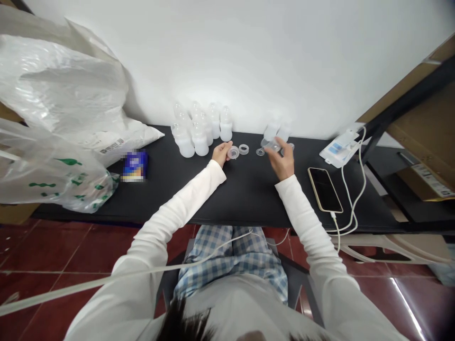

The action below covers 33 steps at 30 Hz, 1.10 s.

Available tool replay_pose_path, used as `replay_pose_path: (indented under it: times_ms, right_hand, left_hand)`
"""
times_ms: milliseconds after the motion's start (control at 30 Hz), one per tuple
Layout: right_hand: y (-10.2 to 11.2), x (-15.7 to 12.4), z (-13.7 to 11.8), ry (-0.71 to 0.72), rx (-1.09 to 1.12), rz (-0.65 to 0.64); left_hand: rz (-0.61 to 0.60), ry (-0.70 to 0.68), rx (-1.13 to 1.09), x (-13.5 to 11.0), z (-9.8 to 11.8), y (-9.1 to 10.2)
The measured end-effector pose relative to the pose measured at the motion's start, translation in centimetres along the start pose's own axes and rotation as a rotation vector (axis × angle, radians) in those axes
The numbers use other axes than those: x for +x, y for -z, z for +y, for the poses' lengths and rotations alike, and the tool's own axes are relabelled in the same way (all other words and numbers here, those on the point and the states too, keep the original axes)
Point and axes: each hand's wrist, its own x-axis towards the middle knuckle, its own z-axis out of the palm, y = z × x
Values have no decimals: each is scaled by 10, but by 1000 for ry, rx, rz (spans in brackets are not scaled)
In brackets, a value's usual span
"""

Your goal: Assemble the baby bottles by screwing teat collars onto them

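My left hand (222,152) is closed on a small clear round cap (233,152) just above the black table (199,199). My right hand (282,158) pinches a clear plastic piece (270,145) further right. Between the hands lie a loose clear ring (243,149) and a smaller clear disc (260,152). Behind my left hand stand several frosted white bottles (199,128) in a cluster by the wall. Two more bottles (277,130) stand behind my right hand.
A smartphone (324,189) on a white cable lies right of my right hand, with a white adapter box (340,148) beyond it. Large plastic bags (60,118) and a blue packet (135,166) fill the left end. A dark shelf frame (408,142) stands at right.
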Motion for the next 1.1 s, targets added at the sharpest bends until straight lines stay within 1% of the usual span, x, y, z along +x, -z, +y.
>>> replay_pose_path:
  times_ms: [33, 100, 167, 233, 300, 433, 467, 500, 600, 667, 700, 800, 833, 867, 900, 967, 1033, 1100]
  right_hand:
    - [4, 2, 7, -74, -46, 82]
    - [12, 5, 21, -212, -146, 205]
    - [18, 6, 33, -323, -245, 258]
    - [21, 5, 43, -403, -315, 257]
    - [20, 4, 50, -471, -365, 199]
    - [9, 1, 50, -565, -429, -58]
    - [6, 1, 48, -578, -434, -91]
    - [4, 1, 45, -587, -438, -94]
    - [2, 2, 33, -563, -410, -8]
    - [1, 3, 23, -469, -319, 2]
    - [0, 3, 17, -392, -244, -31]
    - [-11, 4, -4, -121, 17, -206]
    - [-16, 4, -10, -53, 89, -248]
    - [-22, 3, -16, -17, 146, -262]
    - [-28, 3, -22, -7, 190, -256]
    - [-37, 1, -29, -42, 257, -217]
    - [-40, 0, -33, -91, 301, -206]
    - [-40, -2, -36, -129, 337, -224]
  left_hand:
    - [-19, 0, -29, -2, -1, -1]
    - [-46, 20, -68, -4, -4, -4]
    - [-61, 38, -84, -5, -8, -6]
    - [-71, 40, -87, -4, -10, -6]
    - [-81, 29, -89, -2, -12, -4]
    - [-87, -32, -76, 1, -16, -1]
    - [-88, -55, -70, 2, -16, 0]
    - [-89, -80, -65, 2, -17, 0]
    - [-104, -117, -76, 1, -17, 1]
    - [-134, -91, -109, -1, -15, 0]
    - [-154, -68, -129, -2, -14, -1]
    - [-201, -4, -180, -10, -11, -5]
    - [-216, 12, -191, -12, -10, -7]
    - [-237, 28, -197, -15, -10, -9]
    - [-259, 45, -198, -17, -9, -11]
    - [-298, 79, -176, -21, -9, -14]
    - [-325, 93, -108, -23, -9, -16]
    - [-358, 70, -18, -23, -9, -17]
